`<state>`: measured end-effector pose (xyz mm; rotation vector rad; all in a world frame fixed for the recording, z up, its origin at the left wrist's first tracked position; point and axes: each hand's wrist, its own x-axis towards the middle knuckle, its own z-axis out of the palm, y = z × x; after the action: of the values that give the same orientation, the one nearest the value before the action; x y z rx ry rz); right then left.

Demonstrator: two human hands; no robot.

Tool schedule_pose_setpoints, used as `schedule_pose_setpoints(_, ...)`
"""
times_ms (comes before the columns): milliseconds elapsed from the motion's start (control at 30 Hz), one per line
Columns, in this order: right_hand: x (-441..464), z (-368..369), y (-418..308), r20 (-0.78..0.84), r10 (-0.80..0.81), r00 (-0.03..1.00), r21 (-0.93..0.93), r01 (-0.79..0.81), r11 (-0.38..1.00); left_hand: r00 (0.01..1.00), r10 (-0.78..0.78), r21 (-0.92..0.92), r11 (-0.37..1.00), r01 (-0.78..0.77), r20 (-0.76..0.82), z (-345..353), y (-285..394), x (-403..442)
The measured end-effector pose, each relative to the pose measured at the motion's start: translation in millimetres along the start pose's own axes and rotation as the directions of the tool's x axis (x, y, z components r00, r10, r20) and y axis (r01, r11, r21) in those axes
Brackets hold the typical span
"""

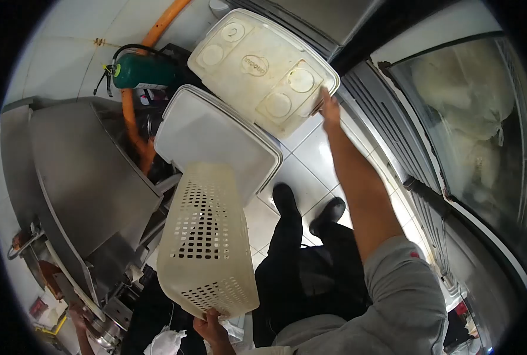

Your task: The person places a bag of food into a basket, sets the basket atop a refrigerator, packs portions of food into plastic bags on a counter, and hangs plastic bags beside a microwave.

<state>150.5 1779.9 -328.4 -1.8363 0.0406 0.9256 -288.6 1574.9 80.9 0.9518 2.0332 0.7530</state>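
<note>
My left hand [212, 331] grips the lower rim of a cream perforated plastic basket [172, 260], which is tilted on its side in front of my left leg. My right arm reaches forward. The fingers of my right hand [329, 110] are closed at the right edge of a yellowed white cooler lid [240, 80], which has round recesses and raised lettering. Some of those fingers are hidden at the edge. Beside it, partly behind the basket, lies a plain white lid [210, 133] on another bin.
A green fire extinguisher [145, 72] and an orange pipe [130, 118] stand by the tiled wall. Steel equipment [92, 171] fills the left. A glass-door cabinet [464, 118] holding bags stands right. Another person's hand [77, 318] is lower left, near a metal pot.
</note>
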Motion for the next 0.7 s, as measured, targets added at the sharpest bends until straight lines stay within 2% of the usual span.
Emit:
schedule_pose_setpoints(33, -3.7, -3.4, -23.9, 0.009, 0.006, 1.0, 0.031, -0.006, 1.0, 1.0, -0.003, -0.004, 1.0, 0.003, -0.005, 0.2, -1.0, 0.6)
schedule_pose_setpoints(67, -1.3, -10.7, -37.7, 0.106, 0.048, 0.993, 0.101, -0.059, 0.993, 1.0, -0.026, -0.003, 1.0, 0.026, -0.013, 0.2, -1.3, 1.2)
schedule_pose_setpoints(133, -0.5, -13.7, -56.4, 0.077, 0.197, 0.977, 0.031, -0.2, 0.979, 0.999, -0.048, -0.007, 0.999, 0.048, -0.024, 2.0, -0.8, 3.1)
schedule_pose_setpoints(267, -5.5, -9.0, -63.3, 0.016, 0.204, 0.979, 0.022, -0.205, 0.979, 0.997, -0.071, -0.021, 0.997, 0.07, -0.014, 2.4, -3.1, 8.0)
schedule_pose_setpoints(333, -10.9, -10.6, -69.0, 0.156, 0.035, 0.987, -0.063, -0.025, 0.998, 0.995, -0.103, -0.024, 0.994, 0.103, 0.004, 1.9, -5.9, 8.2)
schedule_pose_setpoints(367, -21.4, -10.1, -72.8, 0.083, -0.027, 0.996, -0.183, 0.042, 0.982, 0.994, -0.11, -0.026, 0.994, 0.11, 0.01, 3.5, -7.3, 10.0)
schedule_pose_setpoints(400, -26.0, -11.1, -70.3, 0.081, -0.034, 0.996, -0.186, 0.048, 0.981, 0.993, -0.113, -0.037, 0.993, 0.114, 0.016, 6.5, -10.8, 12.3)
schedule_pose_setpoints(433, -30.6, -11.1, -64.9, 0.043, -0.213, 0.976, -0.392, 0.213, 0.895, 0.993, -0.113, 0.042, 0.993, 0.112, 0.039, 2.0, -14.7, 14.9)
schedule_pose_setpoints(467, -35.2, -11.3, -60.6, 0.044, -0.392, 0.919, -0.578, 0.343, 0.74, 0.993, -0.112, 0.034, 0.993, 0.11, 0.038, 1.5, -17.6, 13.5)
schedule_pose_setpoints(500, -60.8, -7.2, -67.7, 0.062, -0.667, 0.743, -0.457, 0.615, 0.642, 0.994, -0.096, 0.002, 0.995, 0.096, 0.054, 3.0, -16.8, 13.3)
schedule_pose_setpoints(533, -78.4, -7.0, -77.3, 0.155, -0.598, 0.786, -0.46, 0.593, 0.661, 0.994, -0.081, -0.025, 0.996, 0.082, 0.068, 2.7, -14.6, 12.4)
schedule_pose_setpoints(600, -93.2, -3.6, -78.7, 0.418, -0.484, 0.769, -0.146, 0.583, 0.8, 0.996, -0.061, -0.02, 0.998, 0.063, 0.067, 0.3, -9.6, 8.5)
schedule_pose_setpoints(667, -109.3, -5.4, -85.7, 0.639, -0.329, 0.695, -0.381, 0.658, 0.649, 0.996, -0.046, -0.012, 0.999, 0.047, 0.073, 0.6, -4.4, 1.2)
schedule_pose_setpoints(700, -119.3, -5.6, -91.8, 0.698, -0.306, 0.647, -0.383, 0.699, 0.604, 0.996, -0.045, 0.013, 0.999, 0.045, 0.076, 3.6, -1.4, -3.0)
